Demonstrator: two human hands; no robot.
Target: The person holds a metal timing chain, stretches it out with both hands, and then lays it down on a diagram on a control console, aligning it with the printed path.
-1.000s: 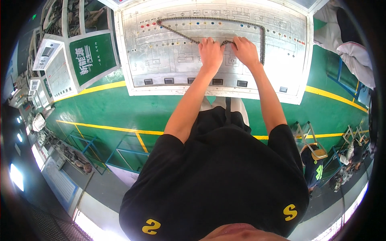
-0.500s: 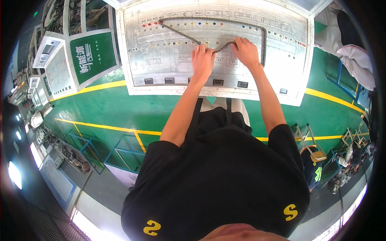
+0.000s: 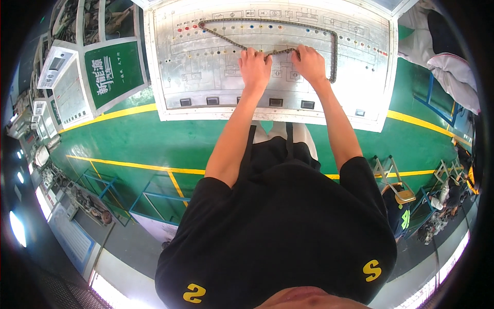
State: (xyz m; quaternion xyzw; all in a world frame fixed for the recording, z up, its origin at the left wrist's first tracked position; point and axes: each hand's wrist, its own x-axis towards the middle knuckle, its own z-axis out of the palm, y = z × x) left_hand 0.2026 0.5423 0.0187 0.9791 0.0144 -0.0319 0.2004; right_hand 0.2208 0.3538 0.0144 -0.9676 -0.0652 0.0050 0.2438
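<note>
Scene: A person stood at a large metal wiring board and looked down over both bare forearms at it.
Left hand: The left hand lay palm down on the board, its fingers curled onto a dark cable bundle; it seemed to pinch the bundle, though how tightly could not be told.
Right hand: The right hand rested just beside it, fingers closed down over the same bundle.
Where the bundle was: It ran along the top of the board, down the right side, and dipped to the middle, between the two hands.
Change: A second earlier both hands sat together over one spot; the left hand had since slid to the person's left, so a short sagging stretch of bundle showed between them.
What that suggests: The hands appeared to be working along the bundle, pressing it into its route.
Materials: The board was dull silver sheet with printed diagram lines and rows of small coloured pegs.
Texture: The bundle looked ribbed, like wrapped or chain-like links.
Surroundings: Green floor with yellow lines lay beneath.
</note>
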